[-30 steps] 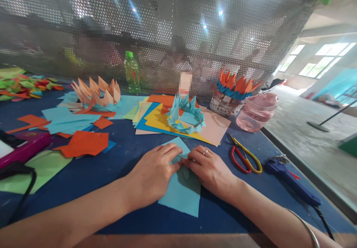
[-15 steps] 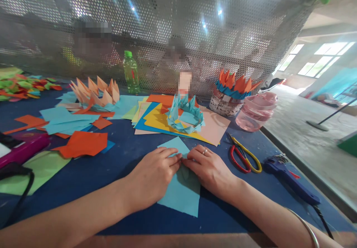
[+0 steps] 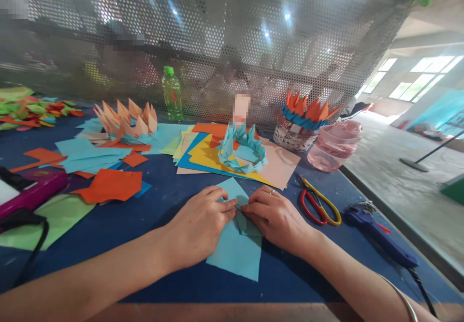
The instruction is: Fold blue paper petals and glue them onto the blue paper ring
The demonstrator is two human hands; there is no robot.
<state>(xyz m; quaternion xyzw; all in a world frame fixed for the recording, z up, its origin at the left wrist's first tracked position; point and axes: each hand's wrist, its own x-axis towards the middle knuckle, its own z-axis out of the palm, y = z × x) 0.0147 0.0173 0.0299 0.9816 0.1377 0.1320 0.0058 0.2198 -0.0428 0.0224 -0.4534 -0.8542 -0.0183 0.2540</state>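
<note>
A light blue sheet of paper (image 3: 237, 256) lies on the dark blue table in front of me, its top corner folded to a point. My left hand (image 3: 205, 223) rests on its left side, fingers bent and closed on the fold near the middle. From the right, my right hand (image 3: 281, 215), with a ring on one finger, pinches a folded flap at the sheet's right edge. The two sets of fingertips almost meet at the centre crease. Just beyond the sheet stands a ring of folded light blue paper points (image 3: 242, 165) on stacked coloured papers (image 3: 203, 155).
Red-and-yellow-handled scissors (image 3: 319, 203) and a blue glue gun (image 3: 380, 235) lie to the right. Behind are a pink container (image 3: 331, 150), an orange-and-blue paper crown (image 3: 306, 111), a green bottle (image 3: 172, 95) and a peach paper crown (image 3: 126, 121). Orange paper (image 3: 114, 185) lies left.
My right hand has shifted slightly right and up, and the folded flap at the sheet's right side shows more. My left hand stays nearly in place.
</note>
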